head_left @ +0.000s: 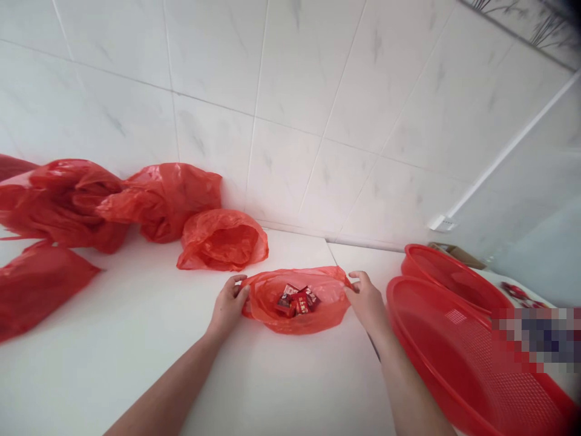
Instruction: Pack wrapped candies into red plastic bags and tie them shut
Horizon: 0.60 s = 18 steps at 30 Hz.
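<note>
Red bag (295, 325) held mouth-up, long axis left-to-right.

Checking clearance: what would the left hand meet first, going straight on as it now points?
The left hand would probably first push into the red bag whose rim it holds; beyond that, perhaps the tiled wall, though depth is unclear.
</note>
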Each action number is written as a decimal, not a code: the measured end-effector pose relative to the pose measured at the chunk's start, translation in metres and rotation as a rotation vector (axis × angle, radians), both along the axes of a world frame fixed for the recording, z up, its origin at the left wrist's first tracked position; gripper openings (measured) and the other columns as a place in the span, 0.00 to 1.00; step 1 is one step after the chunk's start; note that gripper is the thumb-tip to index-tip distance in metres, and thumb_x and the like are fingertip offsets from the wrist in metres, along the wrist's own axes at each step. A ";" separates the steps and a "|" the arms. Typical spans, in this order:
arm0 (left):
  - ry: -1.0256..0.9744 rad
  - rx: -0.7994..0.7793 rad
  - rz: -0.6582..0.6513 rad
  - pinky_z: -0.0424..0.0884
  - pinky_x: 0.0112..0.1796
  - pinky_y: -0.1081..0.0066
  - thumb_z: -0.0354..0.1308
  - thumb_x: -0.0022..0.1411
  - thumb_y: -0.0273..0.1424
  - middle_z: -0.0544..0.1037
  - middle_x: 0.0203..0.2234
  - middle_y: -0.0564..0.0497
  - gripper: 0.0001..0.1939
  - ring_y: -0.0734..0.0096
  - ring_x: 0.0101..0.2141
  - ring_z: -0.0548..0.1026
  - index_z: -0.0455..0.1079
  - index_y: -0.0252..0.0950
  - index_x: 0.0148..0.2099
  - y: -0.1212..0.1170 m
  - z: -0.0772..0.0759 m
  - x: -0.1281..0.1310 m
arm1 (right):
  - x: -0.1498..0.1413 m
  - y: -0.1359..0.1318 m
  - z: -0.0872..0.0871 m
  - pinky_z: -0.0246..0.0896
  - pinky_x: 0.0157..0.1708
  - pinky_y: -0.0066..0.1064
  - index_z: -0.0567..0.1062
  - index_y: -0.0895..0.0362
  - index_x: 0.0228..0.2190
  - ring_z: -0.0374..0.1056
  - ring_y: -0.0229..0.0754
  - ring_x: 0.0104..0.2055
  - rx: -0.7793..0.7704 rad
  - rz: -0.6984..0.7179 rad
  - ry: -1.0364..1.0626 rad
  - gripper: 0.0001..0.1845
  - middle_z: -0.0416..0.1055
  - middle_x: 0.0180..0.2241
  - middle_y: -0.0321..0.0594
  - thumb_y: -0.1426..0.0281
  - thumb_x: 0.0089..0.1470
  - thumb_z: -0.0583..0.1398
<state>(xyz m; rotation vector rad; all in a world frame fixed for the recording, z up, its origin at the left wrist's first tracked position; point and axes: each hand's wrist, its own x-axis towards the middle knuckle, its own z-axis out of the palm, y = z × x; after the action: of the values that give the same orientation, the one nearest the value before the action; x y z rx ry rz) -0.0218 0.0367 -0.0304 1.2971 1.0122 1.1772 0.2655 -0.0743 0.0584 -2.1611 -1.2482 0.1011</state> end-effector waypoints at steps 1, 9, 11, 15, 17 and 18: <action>-0.004 -0.006 -0.001 0.67 0.22 0.73 0.56 0.55 0.45 0.73 0.20 0.56 0.24 0.72 0.19 0.71 0.61 0.37 0.48 -0.001 0.002 0.000 | -0.001 -0.001 -0.001 0.52 0.26 0.27 0.66 0.52 0.43 0.66 0.40 0.29 -0.022 -0.031 -0.046 0.15 0.72 0.30 0.35 0.64 0.52 0.53; 0.027 -0.052 -0.021 0.66 0.22 0.73 0.56 0.55 0.45 0.69 0.15 0.60 0.22 0.72 0.17 0.70 0.63 0.37 0.47 -0.009 0.013 -0.003 | -0.006 -0.004 -0.010 0.51 0.30 0.28 0.69 0.54 0.31 0.66 0.40 0.34 -0.085 0.071 -0.228 0.13 0.71 0.36 0.40 0.71 0.55 0.46; -0.006 -0.036 -0.003 0.65 0.22 0.74 0.56 0.55 0.45 0.68 0.15 0.60 0.22 0.74 0.17 0.68 0.63 0.37 0.46 -0.009 0.017 -0.002 | -0.007 -0.005 -0.009 0.54 0.31 0.28 0.70 0.52 0.37 0.67 0.40 0.35 -0.005 0.059 -0.124 0.13 0.73 0.35 0.38 0.70 0.55 0.47; -0.088 0.018 0.031 0.63 0.23 0.76 0.56 0.56 0.43 0.66 0.16 0.61 0.22 0.77 0.18 0.65 0.62 0.35 0.48 -0.009 0.044 0.000 | -0.008 -0.007 -0.001 0.55 0.31 0.29 0.71 0.52 0.35 0.67 0.42 0.33 0.104 0.029 -0.001 0.12 0.74 0.31 0.36 0.61 0.55 0.51; -0.108 0.058 -0.008 0.64 0.25 0.76 0.58 0.55 0.40 0.66 0.19 0.60 0.24 0.77 0.21 0.66 0.61 0.36 0.51 -0.010 0.065 0.001 | -0.008 -0.008 0.005 0.55 0.31 0.30 0.72 0.52 0.32 0.67 0.42 0.32 0.098 0.042 -0.038 0.13 0.74 0.31 0.36 0.61 0.56 0.51; -0.110 0.084 -0.050 0.65 0.26 0.76 0.59 0.55 0.38 0.67 0.21 0.59 0.25 0.77 0.22 0.66 0.60 0.36 0.53 -0.010 0.077 0.002 | -0.008 -0.009 0.008 0.56 0.32 0.30 0.73 0.52 0.31 0.67 0.42 0.33 0.117 0.044 -0.057 0.13 0.74 0.32 0.36 0.61 0.56 0.51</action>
<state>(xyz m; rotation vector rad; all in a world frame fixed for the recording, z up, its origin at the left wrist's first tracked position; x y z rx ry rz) -0.0196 0.0265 0.0461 1.3013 0.8542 1.2505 0.2580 -0.0836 0.0662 -2.0493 -1.3017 -0.0148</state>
